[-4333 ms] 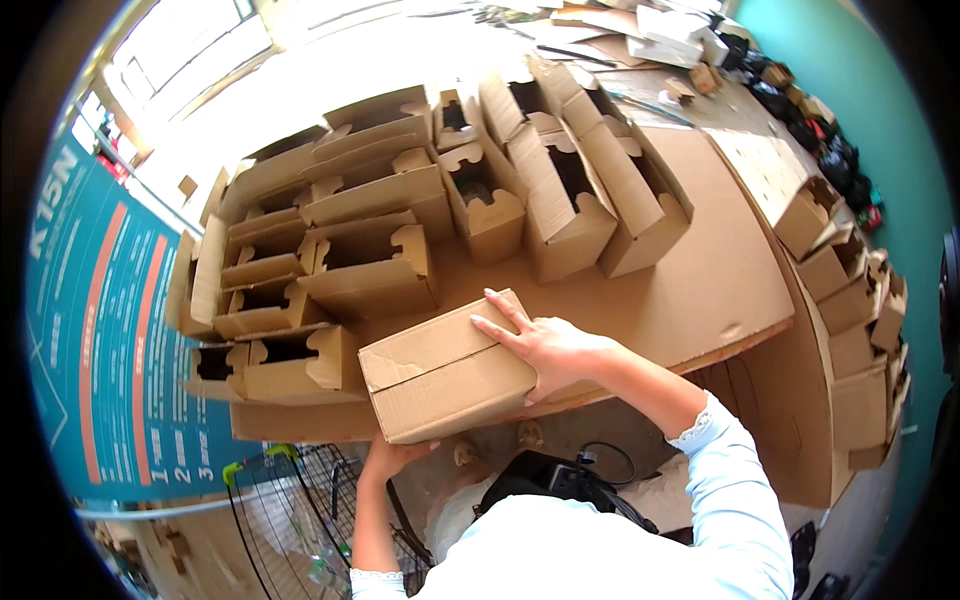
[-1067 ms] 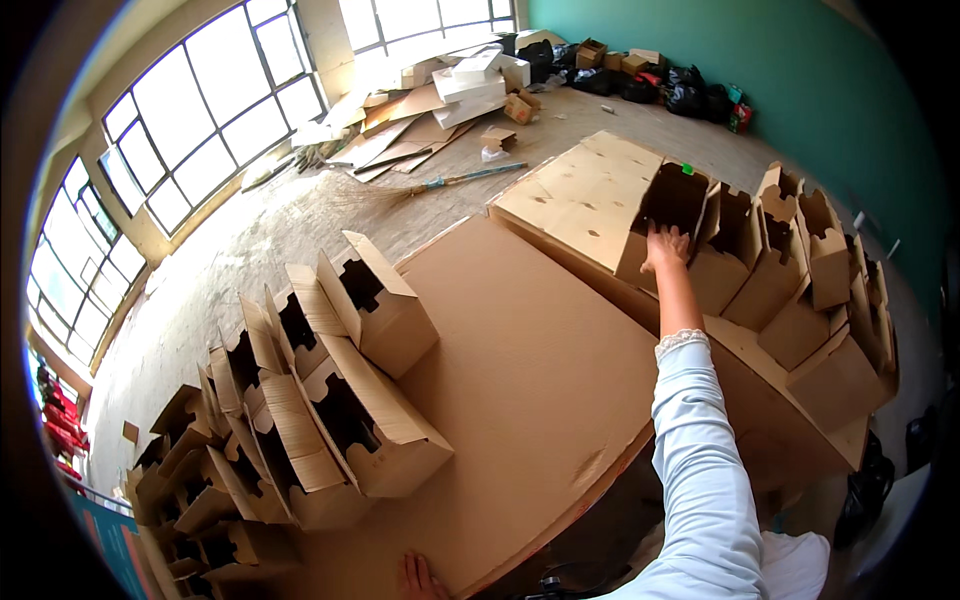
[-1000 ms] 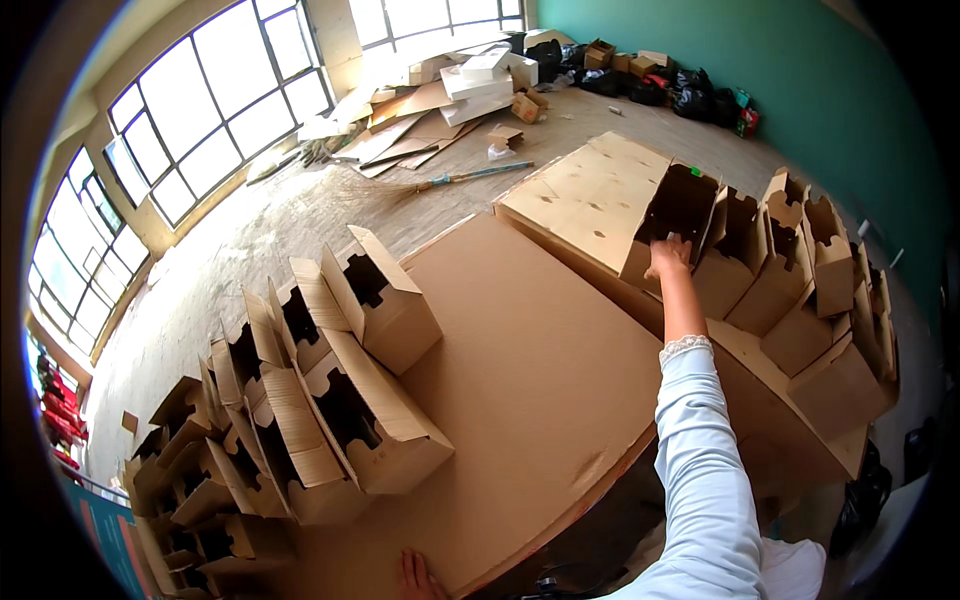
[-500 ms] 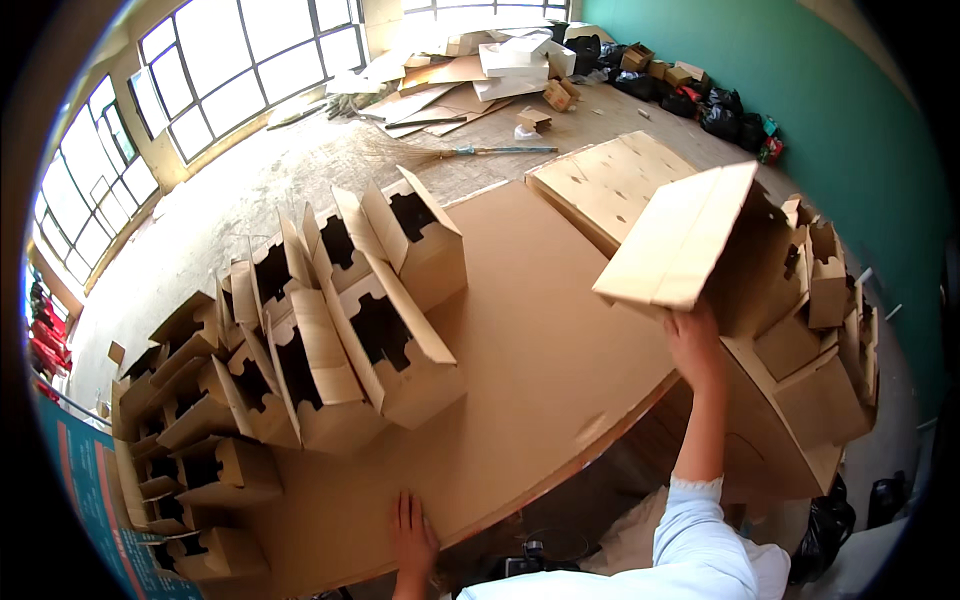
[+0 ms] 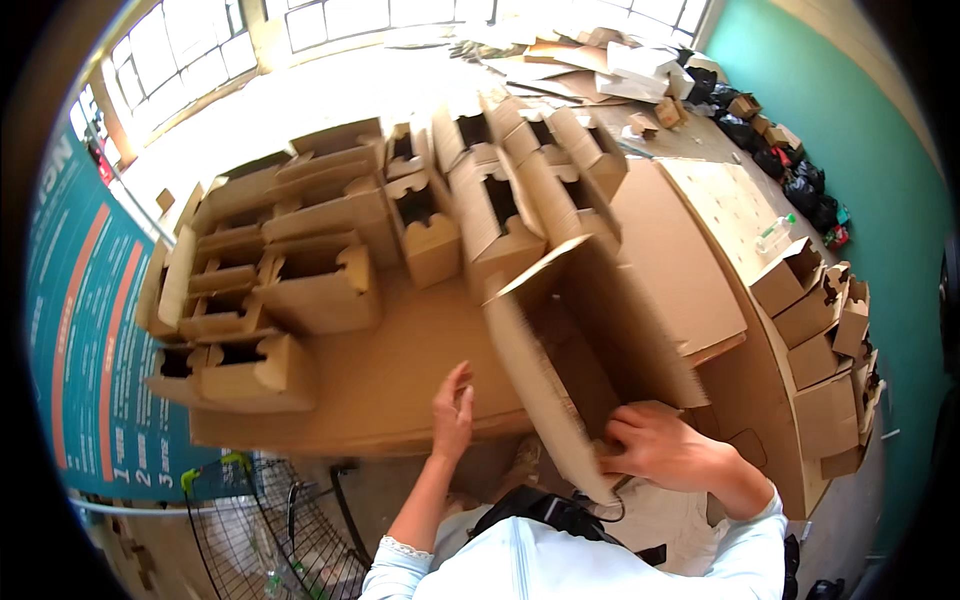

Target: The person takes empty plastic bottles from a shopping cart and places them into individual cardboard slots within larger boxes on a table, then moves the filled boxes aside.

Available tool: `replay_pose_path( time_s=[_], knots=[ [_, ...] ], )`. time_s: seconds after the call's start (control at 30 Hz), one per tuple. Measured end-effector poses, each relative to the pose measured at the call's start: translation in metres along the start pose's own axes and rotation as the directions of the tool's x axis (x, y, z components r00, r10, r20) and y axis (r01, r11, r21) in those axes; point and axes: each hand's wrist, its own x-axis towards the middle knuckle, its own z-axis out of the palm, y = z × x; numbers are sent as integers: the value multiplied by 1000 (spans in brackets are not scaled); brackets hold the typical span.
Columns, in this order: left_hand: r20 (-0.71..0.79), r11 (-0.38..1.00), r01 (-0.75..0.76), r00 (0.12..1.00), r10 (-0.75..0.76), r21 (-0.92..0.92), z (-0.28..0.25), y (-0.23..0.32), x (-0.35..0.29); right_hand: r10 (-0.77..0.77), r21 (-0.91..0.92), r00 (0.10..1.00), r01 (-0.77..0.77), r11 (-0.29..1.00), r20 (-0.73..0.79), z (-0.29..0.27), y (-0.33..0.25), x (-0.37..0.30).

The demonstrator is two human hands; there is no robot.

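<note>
The right hand (image 5: 665,445) grips the box (image 5: 640,330) by its near end, where the rim probably gives easy hold; it tilts, open side up, over the table (image 5: 400,370)'s front edge. The left hand (image 5: 453,412) is empty, loosely open. The other boxes (image 5: 320,295) stand close together, seemingly to save room.

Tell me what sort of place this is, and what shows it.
Probably a workroom or storeroom, though I can't be sure: open cardboard boxes crowd a table, scrap is heaped beyond it, and black bags lie along a green wall.
</note>
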Motion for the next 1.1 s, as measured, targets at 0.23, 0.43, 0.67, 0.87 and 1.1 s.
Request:
replay_pose_path(
  time_s=[0.23, 0.43, 0.67, 0.87, 1.1],
  knots=[
    [-377, 842, -237, 812, 445, 485, -165, 73, -56, -206, -220, 971, 227, 949, 118, 28, -26, 114],
    [259, 389, -460, 846, 467, 798, -189, 135, -70, -234, -71, 941, 259, 963, 245, 34, 9, 169],
    [306, 288, -466, 834, 460, 837, -151, 136, -21, -210, -87, 977, 213, 973, 43, 31, 66, 191],
    [250, 177, -403, 799, 547, 898, -129, 124, 7, -288, 50, 956, 291, 956, -46, -1, 102, 173],
    [132, 234, -306, 822, 554, 923, -108, 130, -2, -361, -163, 931, 349, 923, -56, 6, 85, 194]
  ],
)
